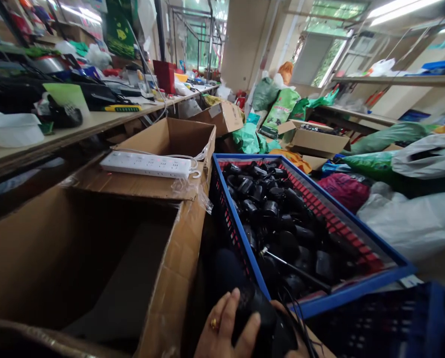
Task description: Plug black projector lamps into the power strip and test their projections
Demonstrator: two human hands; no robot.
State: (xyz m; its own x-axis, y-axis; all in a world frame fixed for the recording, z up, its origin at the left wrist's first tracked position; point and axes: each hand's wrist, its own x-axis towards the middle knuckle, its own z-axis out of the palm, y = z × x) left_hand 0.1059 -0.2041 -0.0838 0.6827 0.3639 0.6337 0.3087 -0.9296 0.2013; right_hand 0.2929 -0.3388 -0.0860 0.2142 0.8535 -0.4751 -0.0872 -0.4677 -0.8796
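Observation:
My left hand [226,325], with a gold-coloured ring on one finger, rests its spread fingers on a dark object [262,318] at the bottom centre. On the right side of that same object is my right hand [300,340], partly hidden behind it and some black cables [300,323]. Just beyond my hands, a blue-rimmed crate [241,223] holds many black items [271,209]. A thin metal rod with a black handle [297,268] lies across them.
A large open cardboard box [170,268] stands at the left, with a white power strip [146,165] on its far flap. Beyond it runs a cluttered workbench [95,119]. Filled bags [416,214] lie at the right. A dark blue crate [387,318] is at the lower right.

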